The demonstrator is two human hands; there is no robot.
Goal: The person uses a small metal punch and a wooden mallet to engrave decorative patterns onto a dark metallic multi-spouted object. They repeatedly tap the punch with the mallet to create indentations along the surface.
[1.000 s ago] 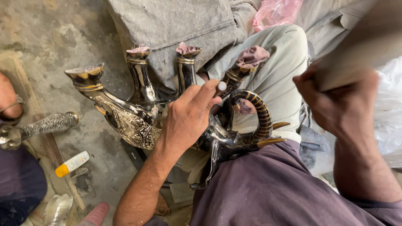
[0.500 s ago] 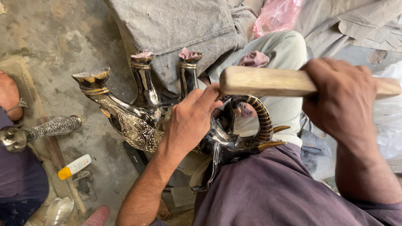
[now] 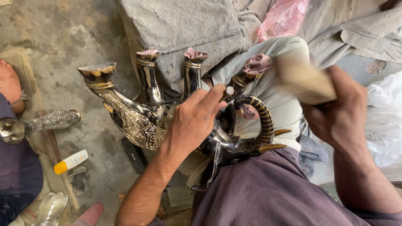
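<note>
Starting at the left, another person's foot [image 3: 9,86] rests on a mat, with a silver stem [image 3: 42,124] lying beside it and a small white tube [image 3: 71,161] with a yellow cap on the floor [image 3: 63,37] below. Next comes the shiny metal pot [image 3: 138,121], dark with gold and silver patterns. It has several spouts plugged with bits of pink cloth, and it rests on the person's lap. The left hand [image 3: 194,119] lies on top of the pot, with its fingers curled and its fingertips pinching a small white-tipped punch [image 3: 229,91] against the metal near the curved striped handle [image 3: 261,121]. Farther right, the right hand [image 3: 339,115] is wrapped tight around a wooden mallet [image 3: 303,79], which looks blurred and raised above the punch.

This looks like the tapping step, marking or shaping the metal. The next move seems to call for a straight hit on the punch top, while the left hand keeps the punch steady and its fingers clear of the mallet.
</note>
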